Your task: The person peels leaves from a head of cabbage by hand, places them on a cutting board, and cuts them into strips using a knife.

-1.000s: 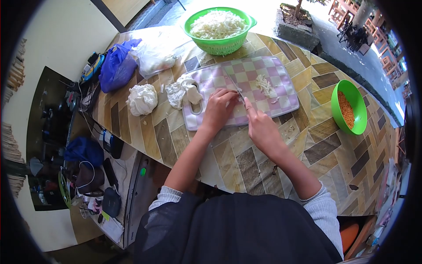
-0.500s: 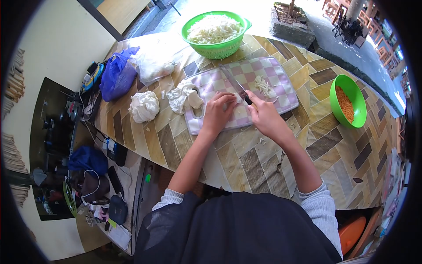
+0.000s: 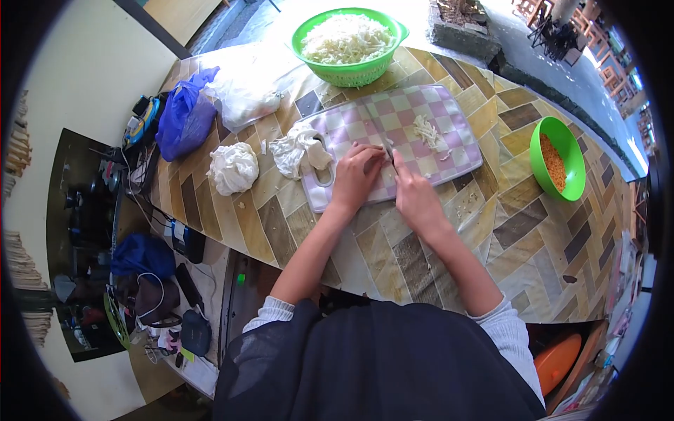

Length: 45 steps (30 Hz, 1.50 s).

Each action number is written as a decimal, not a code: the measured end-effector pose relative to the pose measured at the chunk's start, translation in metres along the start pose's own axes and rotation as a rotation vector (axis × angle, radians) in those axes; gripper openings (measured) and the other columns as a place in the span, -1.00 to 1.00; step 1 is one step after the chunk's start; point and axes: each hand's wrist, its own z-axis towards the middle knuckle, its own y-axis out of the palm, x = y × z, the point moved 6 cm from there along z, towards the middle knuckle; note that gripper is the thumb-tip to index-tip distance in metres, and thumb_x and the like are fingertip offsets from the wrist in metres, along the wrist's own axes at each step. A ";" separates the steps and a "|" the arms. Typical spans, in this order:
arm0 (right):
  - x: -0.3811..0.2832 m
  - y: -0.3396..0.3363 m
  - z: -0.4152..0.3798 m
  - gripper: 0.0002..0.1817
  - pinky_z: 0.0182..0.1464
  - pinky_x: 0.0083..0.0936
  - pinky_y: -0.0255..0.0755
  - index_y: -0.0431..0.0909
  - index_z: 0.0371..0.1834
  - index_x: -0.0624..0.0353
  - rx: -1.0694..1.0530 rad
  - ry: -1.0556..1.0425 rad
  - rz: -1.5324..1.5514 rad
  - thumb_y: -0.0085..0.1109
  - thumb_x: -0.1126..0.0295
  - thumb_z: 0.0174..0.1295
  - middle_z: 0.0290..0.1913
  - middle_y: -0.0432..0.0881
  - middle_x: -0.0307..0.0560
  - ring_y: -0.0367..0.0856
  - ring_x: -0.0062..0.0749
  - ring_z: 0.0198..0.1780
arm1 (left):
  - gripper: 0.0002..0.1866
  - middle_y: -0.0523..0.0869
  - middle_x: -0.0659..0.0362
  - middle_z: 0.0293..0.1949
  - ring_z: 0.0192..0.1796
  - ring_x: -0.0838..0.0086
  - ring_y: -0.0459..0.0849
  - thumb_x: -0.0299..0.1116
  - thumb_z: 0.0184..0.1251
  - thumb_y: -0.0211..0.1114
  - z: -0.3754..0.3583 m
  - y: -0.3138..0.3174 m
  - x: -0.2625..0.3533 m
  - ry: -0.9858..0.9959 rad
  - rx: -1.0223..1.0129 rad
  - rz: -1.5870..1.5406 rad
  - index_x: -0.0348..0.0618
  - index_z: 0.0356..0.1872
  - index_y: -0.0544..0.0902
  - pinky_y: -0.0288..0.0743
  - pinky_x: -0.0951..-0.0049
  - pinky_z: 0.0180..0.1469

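Observation:
On the pink-and-white checked cutting board, my left hand has its fingers bent and pressed together over a small pale vegetable piece, mostly hidden beneath them. My right hand is closed round the handle of a knife, its blade right beside the left fingertips. Pale shreds lie in a small heap on the board, right of the blade. Beyond the board stands a green colander heaped with pale shredded vegetable, which looks like cabbage. A crumpled white cloth or bag touches the board's handle end.
A green bowl with orange crumbs or grains stands on the right. Left are a white bundle, a clear plastic bag and a blue bag. The patterned tablecloth carries scattered scraps.
The knife has turned more upright and its blade sits closer to my left fingers. My right hand has rotated and shifted slightly down. The whole view has shifted a little.

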 end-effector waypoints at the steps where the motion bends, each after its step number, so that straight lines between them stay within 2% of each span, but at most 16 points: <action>1: 0.002 -0.007 0.005 -0.42 -0.14 -0.06 0.55 0.20 0.44 0.33 0.002 -0.004 0.070 -0.05 0.52 0.31 -0.31 0.63 0.42 0.65 0.24 -0.24 | -0.83 0.77 0.08 -0.17 -0.10 0.15 0.74 -0.46 0.16 0.37 0.003 0.000 0.001 0.001 0.003 -0.005 -0.25 -0.22 0.73 0.49 0.25 0.19; 4: -0.004 -0.040 0.013 -0.43 -0.14 -0.02 0.51 0.20 0.43 0.34 -0.070 0.050 0.236 -0.04 0.49 0.33 -0.30 0.62 0.45 0.63 0.27 -0.24 | -0.84 0.77 0.10 -0.16 -0.12 0.17 0.75 -0.48 0.15 0.37 0.003 0.001 -0.004 -0.102 -0.027 -0.083 -0.24 -0.23 0.73 0.54 0.29 0.09; 7: -0.012 -0.045 0.007 -0.44 -0.15 0.01 0.49 0.20 0.43 0.34 -0.090 0.087 0.238 -0.04 0.46 0.36 -0.30 0.62 0.44 0.63 0.26 -0.23 | -0.84 0.78 0.10 -0.15 -0.13 0.20 0.76 -0.48 0.15 0.37 0.006 -0.002 -0.002 0.030 -0.024 -0.004 -0.24 -0.24 0.73 0.57 0.33 0.00; 10: -0.014 -0.032 -0.002 -0.45 -0.16 0.02 0.49 0.20 0.43 0.34 -0.031 0.047 0.132 -0.05 0.45 0.38 -0.31 0.63 0.43 0.63 0.26 -0.22 | -0.85 0.78 0.11 -0.14 -0.10 0.21 0.75 -0.48 0.16 0.36 0.005 0.000 -0.005 -0.015 -0.041 -0.021 -0.23 -0.24 0.74 0.54 0.28 0.12; 16: -0.015 -0.010 -0.010 -0.39 -0.18 -0.05 0.56 0.12 0.48 0.29 0.033 0.013 -0.010 -0.05 0.48 0.35 -0.32 0.63 0.37 0.67 0.22 -0.23 | -0.85 0.78 0.11 -0.15 -0.06 0.19 0.74 -0.46 0.17 0.34 0.005 0.000 -0.004 -0.015 -0.023 -0.043 -0.23 -0.23 0.74 0.35 0.07 0.36; 19: -0.007 0.010 -0.007 -0.35 -0.20 -0.08 0.59 0.08 0.50 0.26 0.036 0.031 -0.074 -0.03 0.49 0.33 -0.30 0.63 0.34 0.68 0.19 -0.25 | -0.84 0.78 0.10 -0.14 -0.06 0.18 0.74 -0.45 0.19 0.34 0.005 0.000 -0.005 0.003 -0.049 -0.026 -0.24 -0.23 0.74 0.33 0.04 0.37; 23: -0.003 0.011 0.003 -0.37 -0.19 -0.04 0.58 0.11 0.49 0.29 0.048 0.020 -0.073 -0.05 0.49 0.33 -0.33 0.63 0.37 0.67 0.23 -0.26 | -0.85 0.77 0.09 -0.14 -0.10 0.20 0.75 -0.48 0.19 0.33 0.004 -0.001 -0.003 0.030 -0.026 -0.012 -0.26 -0.23 0.73 0.50 0.19 0.21; 28: -0.013 -0.035 0.007 -0.44 -0.14 0.04 0.49 0.19 0.43 0.34 -0.044 0.082 0.208 -0.05 0.46 0.36 -0.37 0.62 0.42 0.63 0.29 -0.24 | -0.86 0.77 0.10 -0.13 -0.15 0.26 0.78 -0.54 0.16 0.34 0.002 0.001 -0.006 -0.063 -0.036 -0.059 -0.27 -0.24 0.73 0.64 0.40 -0.09; 31: -0.016 -0.036 0.002 -0.45 -0.13 0.05 0.47 0.19 0.43 0.35 -0.065 0.095 0.195 -0.05 0.45 0.37 -0.36 0.63 0.41 0.63 0.30 -0.23 | -0.85 0.77 0.10 -0.14 -0.15 0.27 0.78 -0.54 0.14 0.36 0.002 0.001 -0.006 -0.030 -0.024 -0.056 -0.27 -0.24 0.74 0.65 0.40 -0.09; 35: -0.016 -0.019 -0.007 -0.43 -0.14 0.04 0.49 0.14 0.46 0.33 -0.007 0.032 0.129 -0.07 0.46 0.38 -0.37 0.62 0.41 0.64 0.31 -0.24 | -0.85 0.78 0.09 -0.15 -0.13 0.25 0.77 -0.54 0.13 0.35 0.002 0.000 -0.004 -0.028 -0.020 -0.049 -0.27 -0.25 0.74 0.64 0.39 -0.06; 40: -0.015 0.009 -0.006 -0.33 -0.19 -0.12 0.61 0.07 0.51 0.29 -0.007 0.052 -0.097 -0.04 0.53 0.29 -0.28 0.63 0.35 0.70 0.16 -0.25 | -0.87 0.77 0.08 -0.17 -0.15 0.18 0.76 -0.50 0.17 0.33 0.004 -0.003 0.000 0.035 -0.010 0.022 -0.27 -0.27 0.74 0.63 0.38 -0.04; 43: -0.015 0.016 -0.003 -0.27 -0.22 -0.18 0.65 0.05 0.52 0.27 0.005 0.058 -0.192 -0.02 0.58 0.22 -0.23 0.63 0.32 0.72 0.10 -0.25 | -0.85 0.76 0.09 -0.15 -0.10 0.15 0.73 -0.48 0.21 0.30 0.001 0.000 -0.004 -0.066 -0.056 -0.024 -0.24 -0.22 0.73 0.53 0.24 0.15; 45: -0.014 0.017 -0.003 -0.25 -0.23 -0.18 0.66 0.04 0.52 0.26 0.021 0.032 -0.207 -0.01 0.59 0.20 -0.22 0.63 0.32 0.73 0.10 -0.26 | -0.81 0.73 0.11 -0.05 0.04 0.19 0.68 -0.48 0.24 0.27 -0.004 -0.001 0.002 0.042 -0.090 0.098 -0.19 -0.14 0.72 0.34 0.05 0.31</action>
